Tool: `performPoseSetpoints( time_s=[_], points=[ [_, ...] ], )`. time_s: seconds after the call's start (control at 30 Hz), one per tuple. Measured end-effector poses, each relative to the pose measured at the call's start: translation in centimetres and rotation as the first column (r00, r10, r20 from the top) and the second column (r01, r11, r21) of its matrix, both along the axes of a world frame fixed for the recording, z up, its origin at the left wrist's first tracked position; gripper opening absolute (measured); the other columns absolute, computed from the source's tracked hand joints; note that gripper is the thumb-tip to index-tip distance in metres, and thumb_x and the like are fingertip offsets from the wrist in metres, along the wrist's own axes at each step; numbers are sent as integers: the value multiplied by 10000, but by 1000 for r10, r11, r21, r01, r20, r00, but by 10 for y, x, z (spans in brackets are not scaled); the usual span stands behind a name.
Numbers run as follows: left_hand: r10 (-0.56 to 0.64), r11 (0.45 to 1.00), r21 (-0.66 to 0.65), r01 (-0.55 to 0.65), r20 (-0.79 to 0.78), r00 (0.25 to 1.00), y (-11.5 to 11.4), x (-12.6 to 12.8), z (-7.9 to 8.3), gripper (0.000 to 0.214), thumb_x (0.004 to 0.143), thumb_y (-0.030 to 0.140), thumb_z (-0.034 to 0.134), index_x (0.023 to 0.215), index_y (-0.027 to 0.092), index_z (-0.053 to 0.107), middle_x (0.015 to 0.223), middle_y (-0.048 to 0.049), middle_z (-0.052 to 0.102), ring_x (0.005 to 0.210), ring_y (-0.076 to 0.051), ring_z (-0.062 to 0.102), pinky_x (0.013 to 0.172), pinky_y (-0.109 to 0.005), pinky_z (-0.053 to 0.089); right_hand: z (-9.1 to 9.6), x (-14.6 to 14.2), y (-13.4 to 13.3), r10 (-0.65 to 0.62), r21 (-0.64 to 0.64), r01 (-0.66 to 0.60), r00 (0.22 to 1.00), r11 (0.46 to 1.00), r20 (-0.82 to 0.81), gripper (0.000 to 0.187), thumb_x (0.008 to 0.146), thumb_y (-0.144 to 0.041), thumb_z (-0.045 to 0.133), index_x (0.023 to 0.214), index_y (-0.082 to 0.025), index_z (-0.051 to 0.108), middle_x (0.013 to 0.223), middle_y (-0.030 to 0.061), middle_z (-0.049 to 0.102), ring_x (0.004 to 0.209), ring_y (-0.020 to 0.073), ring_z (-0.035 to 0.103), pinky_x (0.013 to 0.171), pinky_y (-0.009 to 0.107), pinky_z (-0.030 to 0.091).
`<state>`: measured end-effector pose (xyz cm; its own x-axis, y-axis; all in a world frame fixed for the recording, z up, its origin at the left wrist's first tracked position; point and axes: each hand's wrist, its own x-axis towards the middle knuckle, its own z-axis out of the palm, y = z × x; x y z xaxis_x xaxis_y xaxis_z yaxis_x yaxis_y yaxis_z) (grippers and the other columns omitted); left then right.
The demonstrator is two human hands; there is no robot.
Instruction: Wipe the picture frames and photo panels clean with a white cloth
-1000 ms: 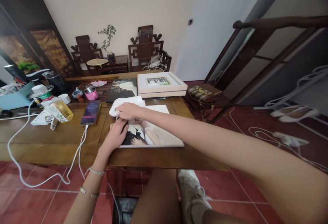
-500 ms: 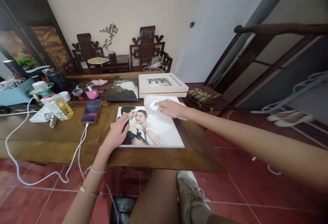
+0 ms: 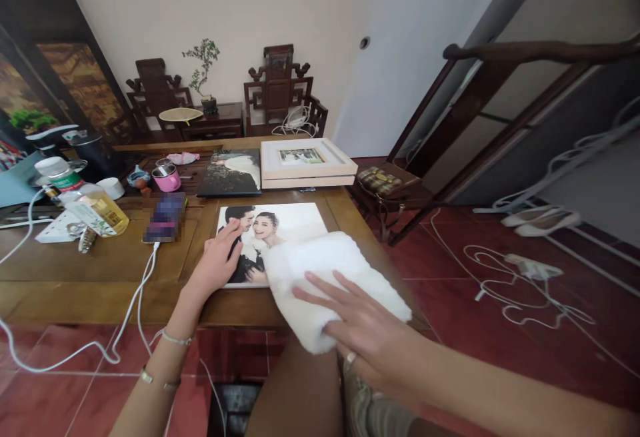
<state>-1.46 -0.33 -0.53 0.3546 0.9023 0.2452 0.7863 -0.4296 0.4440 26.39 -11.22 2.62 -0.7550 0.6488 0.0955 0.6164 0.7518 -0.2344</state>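
Note:
A wedding photo panel point(image 3: 300, 217) lies flat near the front edge of the wooden table. My left hand point(image 3: 220, 257) rests on its left side, fingers stretched out and holding nothing. A folded white towel point(image 3: 320, 254) covers the panel's lower right part and hangs past the table's front edge. My right hand point(image 3: 360, 317) grips the towel from above, with some fingers spread over it and the thumb hidden. Behind the panel lie a dark photo panel point(image 3: 227, 180) and a pale wooden picture frame point(image 3: 325, 177).
On the left are a phone point(image 3: 167, 217) on a charging cable, a bottle of yellow liquid point(image 3: 107, 210), a pink cup point(image 3: 169, 180) and a white power strip point(image 3: 53, 229). A wooden chair point(image 3: 520, 54) with a plaid bag point(image 3: 380, 182) stands right. Cables point(image 3: 520, 290) lie on the red floor.
My right hand has drawn the towel toward me, from the panel's far right corner to its lower right and over the edge. My left hand has stayed on the panel.

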Motion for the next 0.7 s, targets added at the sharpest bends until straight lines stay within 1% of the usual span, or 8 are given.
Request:
performPoseSetpoints(
  time_s=[0.1,0.23,0.3,0.37,0.43,0.5,0.57,0.7],
  points=[
    [-8,1000,-4,8,-10,1000,0,0,1,399,943,285,350,1298,173,493,1468,-109,397,1393,-228,297,1108,-471,285,3,5,13,-13,-60,12,1000,998,-21,308,695,-38,454,832,-218,663,1440,37,429,1396,244,232,1127,561,188],
    [-2,1000,-8,2,-12,1000,-1,-1,2,399,945,294,348,1298,177,494,1467,-107,398,1389,-232,306,1097,-480,298,10,13,76,-73,-49,73,997,996,-9,304,760,-53,405,874,-169,662,1388,122,488,1364,262,311,1104,536,248],
    [-10,1000,-4,10,-8,1000,0,-1,2,396,944,298,352,1290,178,501,1464,-106,404,1387,-226,310,1102,-469,294,12,17,111,-131,-17,131,991,991,5,315,803,-75,378,924,-147,660,1304,155,562,1318,280,390,1063,513,321],
    [-13,1000,-2,13,-1,1000,1,-2,1,393,942,297,357,1289,183,502,1460,-104,410,1387,-220,311,1104,-460,294,13,21,141,-212,-10,213,976,977,45,332,830,-94,365,991,-137,652,1178,155,640,1212,292,509,985,477,408],
    [-1,1000,-6,1,5,1000,1,-1,1,393,941,296,359,1291,188,500,1459,-102,412,1386,-220,313,1101,-461,300,14,22,158,-272,-10,274,959,962,79,348,844,-103,358,1048,-133,638,1097,145,673,1104,291,587,920,443,453],
    [9,1000,-14,-9,5,1000,1,-1,1,393,942,296,356,1293,190,499,1460,-101,410,1386,-221,314,1097,-466,305,14,21,159,-278,2,279,957,960,86,347,836,-96,366,1054,-126,634,1140,154,656,1103,292,588,918,430,452],
    [15,1000,-19,-15,3,1000,0,0,2,395,943,294,354,1295,188,497,1462,-102,408,1386,-221,314,1095,-470,306,12,19,144,-262,16,262,962,965,72,329,817,-86,382,1015,-120,642,1254,170,594,1179,303,538,955,444,429],
    [19,1000,-23,-19,0,1000,0,0,3,393,938,281,358,1289,176,502,1460,-110,409,1386,-221,313,1095,-476,305,0,15,81,-254,31,254,967,967,-4,302,772,-69,394,913,-137,653,1392,172,470,1302,314,407,1040,535,339]
  ],
)
